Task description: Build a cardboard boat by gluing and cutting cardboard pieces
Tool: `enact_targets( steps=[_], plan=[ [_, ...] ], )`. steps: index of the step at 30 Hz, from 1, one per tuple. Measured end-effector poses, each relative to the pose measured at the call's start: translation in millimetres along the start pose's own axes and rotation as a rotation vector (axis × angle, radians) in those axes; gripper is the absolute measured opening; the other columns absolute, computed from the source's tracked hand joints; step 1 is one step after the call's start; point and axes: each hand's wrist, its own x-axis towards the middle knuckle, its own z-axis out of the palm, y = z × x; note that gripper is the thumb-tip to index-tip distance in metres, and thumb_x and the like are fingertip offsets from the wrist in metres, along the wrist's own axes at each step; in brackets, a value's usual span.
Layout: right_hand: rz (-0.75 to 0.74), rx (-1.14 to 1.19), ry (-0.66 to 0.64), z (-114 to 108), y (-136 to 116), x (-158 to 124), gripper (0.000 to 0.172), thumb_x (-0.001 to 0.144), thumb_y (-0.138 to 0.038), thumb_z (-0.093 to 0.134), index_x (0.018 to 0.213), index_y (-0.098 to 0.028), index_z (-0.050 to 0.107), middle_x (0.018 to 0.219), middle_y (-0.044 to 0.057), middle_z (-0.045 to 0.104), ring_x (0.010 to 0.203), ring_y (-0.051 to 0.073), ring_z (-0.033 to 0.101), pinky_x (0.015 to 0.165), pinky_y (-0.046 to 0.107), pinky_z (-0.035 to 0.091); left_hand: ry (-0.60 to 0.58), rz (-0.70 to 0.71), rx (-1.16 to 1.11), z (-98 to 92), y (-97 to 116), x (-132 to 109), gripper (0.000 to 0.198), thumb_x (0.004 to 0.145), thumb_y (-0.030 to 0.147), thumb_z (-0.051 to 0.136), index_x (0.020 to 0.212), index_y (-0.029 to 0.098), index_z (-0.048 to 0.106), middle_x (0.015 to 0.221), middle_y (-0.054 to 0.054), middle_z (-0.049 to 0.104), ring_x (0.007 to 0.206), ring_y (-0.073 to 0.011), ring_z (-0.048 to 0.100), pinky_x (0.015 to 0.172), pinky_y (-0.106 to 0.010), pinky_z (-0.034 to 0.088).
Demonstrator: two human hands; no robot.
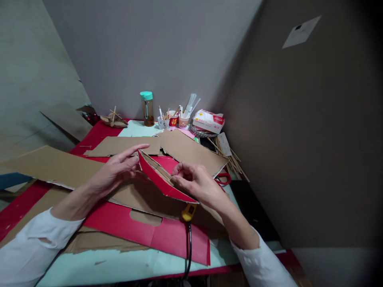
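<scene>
A folded cardboard piece (pixel 158 182), red outside and brown inside, is tilted above the table in front of me. My left hand (pixel 124 165) is at its left end, index finger stretched past the upper corner and the other fingertips partly hidden behind the red side. Inside the fold, the thumb and fingers of my right hand (pixel 191 179) are pinched together at the brown inner layer. Anything small between those fingertips cannot be made out. Just below the piece is a yellow tool (pixel 188 212) with a black cable, its tip hidden by the cardboard.
Brown cardboard sheets (pixel 191 149) and a red cardboard panel (pixel 149 231) cover much of the table. Behind stand a bottle (pixel 147 109), cups of pens and sticks (pixel 173 119) and a tissue pack (pixel 208 121). Red-handled scissors (pixel 224 179) and wooden sticks (pixel 236 165) lie right.
</scene>
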Motion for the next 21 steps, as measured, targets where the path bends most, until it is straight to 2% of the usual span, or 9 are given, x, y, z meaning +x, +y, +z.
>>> enact_targets(
  steps=[2, 5, 10, 12, 14, 18, 21],
  plan=[
    [0.008, 0.044, 0.011, -0.3, 4.8, 2.0, 0.01, 0.09, -0.027, 0.06, 0.086, -0.018, 0.063, 0.07, -0.003, 0.065, 0.063, 0.012, 0.056, 0.06, 0.023, 0.038, -0.018, -0.025, -0.072, 1.8, -3.1, -1.2, 0.046, 0.079, 0.032, 0.082, 0.122, 0.021, 0.069, 0.086, -0.005, 0.074, 0.071, -0.0167, 0.07, 0.063, -0.023, 0.061],
    [0.028, 0.096, 0.051, -0.3, 9.5, 2.1, 0.012, 0.09, -0.03, 0.063, 0.089, -0.018, 0.064, 0.075, -0.001, 0.067, 0.066, 0.013, 0.059, 0.061, 0.023, 0.041, 0.015, 0.012, -0.077, -1.1, -7.7, -0.3, 0.035, 0.076, 0.029, 0.085, 0.108, 0.02, 0.072, 0.074, 0.0, 0.069, 0.065, -0.0128, 0.067, 0.059, -0.017, 0.059],
    [0.023, 0.163, 0.083, -9.1, 7.7, -3.1, 0.019, 0.093, -0.037, 0.063, 0.096, -0.019, 0.068, 0.09, 0.003, 0.073, 0.082, 0.017, 0.067, 0.073, 0.025, 0.047, 0.065, 0.078, -0.056, -4.8, -10.1, 0.3, 0.037, 0.076, 0.029, 0.086, 0.109, 0.022, 0.071, 0.073, 0.0, 0.07, 0.066, -0.0138, 0.067, 0.065, -0.022, 0.063],
    [0.029, 0.185, 0.077, -12.1, 7.5, -5.7, 0.022, 0.094, -0.039, 0.062, 0.098, -0.019, 0.07, 0.092, 0.004, 0.074, 0.083, 0.018, 0.069, 0.073, 0.026, 0.049, 0.104, 0.107, -0.047, -5.8, -9.7, 0.0, 0.037, 0.076, 0.028, 0.085, 0.11, 0.024, 0.07, 0.075, 0.001, 0.07, 0.069, -0.0136, 0.068, 0.065, -0.02, 0.062],
    [0.044, 0.218, 0.073, -11.8, 8.9, -7.4, 0.027, 0.096, -0.041, 0.059, 0.105, -0.019, 0.07, 0.094, 0.005, 0.074, 0.079, 0.018, 0.07, 0.069, 0.027, 0.051, 0.131, 0.124, -0.044, -6.7, -9.5, -0.4, 0.038, 0.076, 0.026, 0.085, 0.111, 0.024, 0.069, 0.08, 0.001, 0.072, 0.073, -0.0138, 0.07, 0.065, -0.018, 0.062],
    [0.08, 0.268, 0.102, -3.5, 13.2, -7.6, 0.033, 0.098, -0.04, 0.052, 0.118, -0.018, 0.067, 0.094, 0.005, 0.072, 0.059, 0.016, 0.071, 0.057, 0.026, 0.051, 0.132, 0.117, -0.059, -5.3, -10.0, -2.6, 0.039, 0.076, 0.027, 0.085, 0.111, 0.023, 0.068, 0.093, -0.002, 0.076, 0.08, -0.0156, 0.072, 0.069, -0.019, 0.063],
    [0.088, 0.268, 0.144, 2.8, 14.5, -6.9, 0.035, 0.099, -0.04, 0.052, 0.12, -0.018, 0.068, 0.087, 0.004, 0.072, 0.054, 0.015, 0.07, 0.055, 0.025, 0.049, 0.09, 0.068, -0.081, -0.4, -9.0, -6.8, 0.04, 0.08, 0.03, 0.081, 0.116, 0.023, 0.065, 0.094, -0.006, 0.078, 0.081, -0.0217, 0.075, 0.071, -0.03, 0.066]
  ],
)
